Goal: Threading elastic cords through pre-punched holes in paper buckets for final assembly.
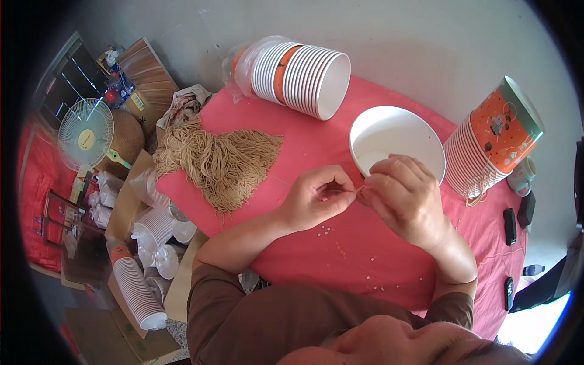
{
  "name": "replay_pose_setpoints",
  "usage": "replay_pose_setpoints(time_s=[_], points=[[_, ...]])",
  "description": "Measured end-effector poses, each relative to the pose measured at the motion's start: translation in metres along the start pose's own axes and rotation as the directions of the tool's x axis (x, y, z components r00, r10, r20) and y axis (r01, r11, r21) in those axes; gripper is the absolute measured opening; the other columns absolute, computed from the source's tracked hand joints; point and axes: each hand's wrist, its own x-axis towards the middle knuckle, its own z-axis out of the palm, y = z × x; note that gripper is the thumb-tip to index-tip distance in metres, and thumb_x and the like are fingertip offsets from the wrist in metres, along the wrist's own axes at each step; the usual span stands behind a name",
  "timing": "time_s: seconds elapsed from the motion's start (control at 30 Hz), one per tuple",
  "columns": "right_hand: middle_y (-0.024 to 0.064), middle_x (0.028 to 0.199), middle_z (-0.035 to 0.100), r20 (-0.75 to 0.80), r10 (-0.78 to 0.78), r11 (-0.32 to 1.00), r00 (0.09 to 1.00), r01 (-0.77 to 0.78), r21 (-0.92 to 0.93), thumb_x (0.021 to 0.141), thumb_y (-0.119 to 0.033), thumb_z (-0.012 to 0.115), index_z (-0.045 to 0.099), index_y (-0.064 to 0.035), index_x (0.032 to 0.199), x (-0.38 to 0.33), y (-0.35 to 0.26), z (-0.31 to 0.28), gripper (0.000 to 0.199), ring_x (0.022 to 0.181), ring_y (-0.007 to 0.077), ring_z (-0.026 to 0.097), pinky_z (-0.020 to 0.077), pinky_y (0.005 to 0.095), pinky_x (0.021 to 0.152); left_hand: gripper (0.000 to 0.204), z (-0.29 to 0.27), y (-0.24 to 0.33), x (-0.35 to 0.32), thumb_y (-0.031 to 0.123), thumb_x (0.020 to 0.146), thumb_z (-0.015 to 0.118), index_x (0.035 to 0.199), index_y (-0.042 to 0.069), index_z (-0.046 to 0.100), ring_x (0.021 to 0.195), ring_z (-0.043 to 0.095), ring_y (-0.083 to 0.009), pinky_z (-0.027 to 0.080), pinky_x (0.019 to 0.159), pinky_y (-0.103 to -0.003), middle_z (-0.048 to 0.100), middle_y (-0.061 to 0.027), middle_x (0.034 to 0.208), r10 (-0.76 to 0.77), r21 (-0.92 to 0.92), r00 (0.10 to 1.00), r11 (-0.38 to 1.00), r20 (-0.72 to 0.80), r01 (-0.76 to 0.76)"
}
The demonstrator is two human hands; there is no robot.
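My left hand [317, 198] and my right hand [406, 196] meet over the pink table [340, 255], fingertips pinched together on a thin tan string [360, 190] between them. A white bowl [395, 143] sits just beyond my right hand. A heap of tan strings [222, 159] lies to the left of my left hand. Tiny white beads [325, 230] are scattered on the cloth below my hands.
A stack of white paper bowls [304, 78] lies on its side at the back. Another stack of orange-printed bowls [493, 146] stands at the right. Dark phones or remotes [510, 226] lie near the right edge. More cup stacks [141, 292], boxes and a fan [85, 134] stand on the floor at left.
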Motion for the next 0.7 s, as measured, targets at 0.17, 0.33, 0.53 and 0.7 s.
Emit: replay_pose_setpoints(time_s=[0.17,0.33,0.53,0.7], points=[[0.0086,0.089,0.066,-0.066,0.063,0.997,0.996,-0.066,-0.035,0.073,-0.005,0.075,0.064,-0.0047,0.091,0.001,0.008,-0.011,0.021,0.083,0.0291,0.066,0.0528,0.0415,0.076,0.011,-0.001,-0.002,0.005,-0.006,0.085,0.067,0.086,0.003,0.059,0.065,0.048,-0.0015,0.037,0.056,-0.018,0.058,0.0008,0.081,0.138,0.367,0.984,0.926,-0.112,-0.088],[0.0087,0.087,0.066,-0.068,0.112,0.992,0.991,-0.116,-0.056,0.074,-0.004,0.074,0.063,-0.0041,0.09,0.0,0.013,-0.011,0.019,0.081,0.0286,0.066,0.0521,0.0408,0.071,0.013,-0.005,-0.012,0.01,-0.007,0.08,0.067,0.084,0.001,0.058,0.066,0.055,-0.0036,0.045,0.056,-0.019,0.058,0.0,0.077,0.179,0.48,0.97,0.874,-0.167,-0.079],[0.0085,0.083,0.065,-0.032,0.117,0.991,0.993,-0.119,-0.065,0.075,-0.004,0.073,0.063,-0.0039,0.088,0.001,0.014,-0.009,0.017,0.075,0.028,0.065,0.0514,0.0395,0.065,0.013,-0.007,-0.01,0.015,-0.007,0.079,0.068,0.084,0.0,0.058,0.068,0.061,-0.0073,0.049,0.058,-0.022,0.059,-0.0034,0.078,0.25,0.583,0.96,0.802,-0.127,-0.131],[0.0079,0.08,0.063,0.006,0.133,0.989,0.991,-0.132,-0.071,0.076,-0.004,0.073,0.063,-0.0043,0.088,0.002,0.014,-0.009,0.015,0.072,0.0275,0.064,0.0507,0.0393,0.063,0.017,-0.006,-0.011,0.02,-0.002,0.077,0.071,0.083,0.002,0.056,0.067,0.066,-0.023,0.055,0.059,-0.032,0.062,-0.0093,0.077,0.298,0.649,0.948,0.744,-0.11,-0.158]])
